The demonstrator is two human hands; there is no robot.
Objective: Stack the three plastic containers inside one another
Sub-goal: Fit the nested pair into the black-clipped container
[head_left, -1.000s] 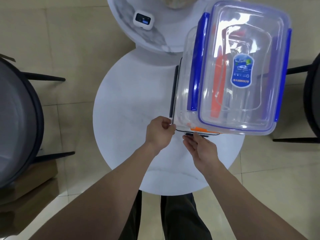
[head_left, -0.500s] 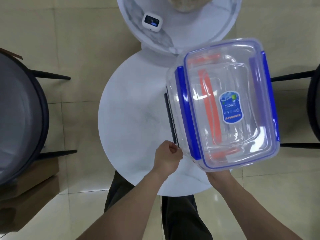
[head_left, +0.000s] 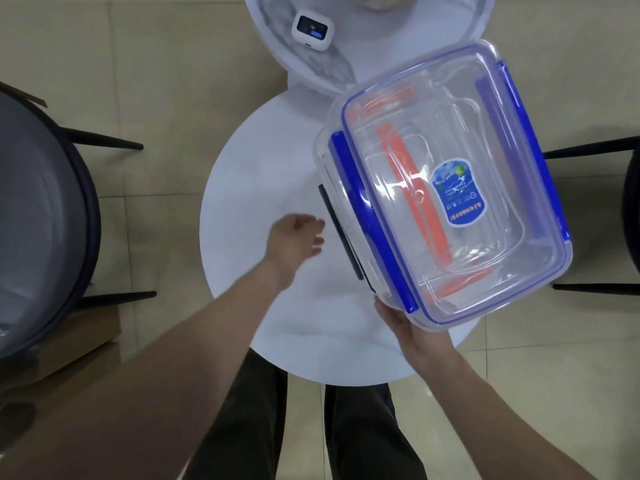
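Note:
A large clear plastic container with a blue-clipped lid (head_left: 485, 140) is held up above the right side of a round white table (head_left: 263, 188). Through its clear walls I see a smaller container with orange clips (head_left: 405, 174) nested inside it. A clear container with black clips (head_left: 341, 233) shows at its left edge, underneath. My right hand (head_left: 412, 330) grips the near corner of this stack from below. My left hand (head_left: 298, 237) hovers open over the table, just left of the black clip, touching nothing.
A second round marble table (head_left: 332, 60) stands beyond, with a small white device (head_left: 312, 32) on it. A dark round chair (head_left: 41, 216) is at the left and black chair legs (head_left: 588, 150) at the right. My legs are under the near table edge.
My left hand has let go of the black-clipped edge and opened, drifting left. The stack has tilted and shifted slightly right, held by my right hand alone.

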